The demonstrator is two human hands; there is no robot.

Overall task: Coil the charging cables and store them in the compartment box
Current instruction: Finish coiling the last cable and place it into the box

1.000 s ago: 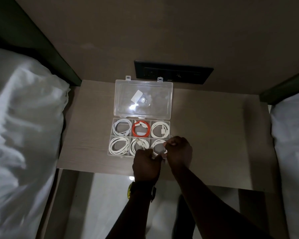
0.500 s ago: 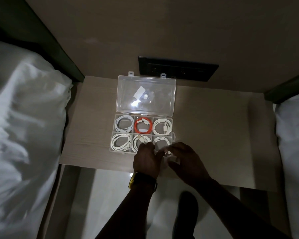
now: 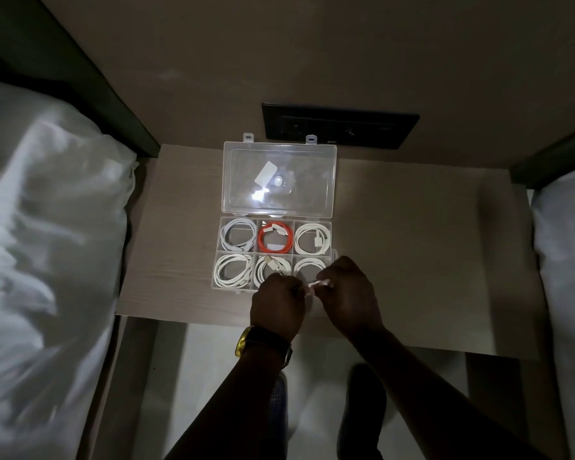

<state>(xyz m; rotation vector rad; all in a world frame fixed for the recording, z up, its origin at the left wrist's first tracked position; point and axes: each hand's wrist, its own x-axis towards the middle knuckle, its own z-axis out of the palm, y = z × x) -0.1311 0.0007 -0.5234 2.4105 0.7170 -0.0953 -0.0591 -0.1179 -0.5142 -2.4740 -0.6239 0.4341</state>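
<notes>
- The compartment box (image 3: pixel 333 242) is clear plastic, and its open lid (image 3: pixel 279 179) is glossy — a bright glare sits on it.
- The table (image 3: pixel 412 247) has a pale wood-grain finish, matt.
- The coiled cables look like smooth plastic; one red cable (image 3: pixel 275 241), the rest white.
- The bedding (image 3: pixel 47 244) at the table's left edge is white cloth, creased.
- The wall panel (image 3: pixel 341 125) is dark and faintly shiny.
- The watch (image 3: pixel 243 340) shows gold-coloured metal — polished.

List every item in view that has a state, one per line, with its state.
compartment box: open, on the bedside table.
lid: folded back flat toward the wall.
orange cable: coiled, back middle compartment.
white cables: coiled, one in each of the other compartments; the front right one is partly hidden.
left hand: closed on a small white piece.
right hand: pinching the same piece over the front right compartment.
</notes>
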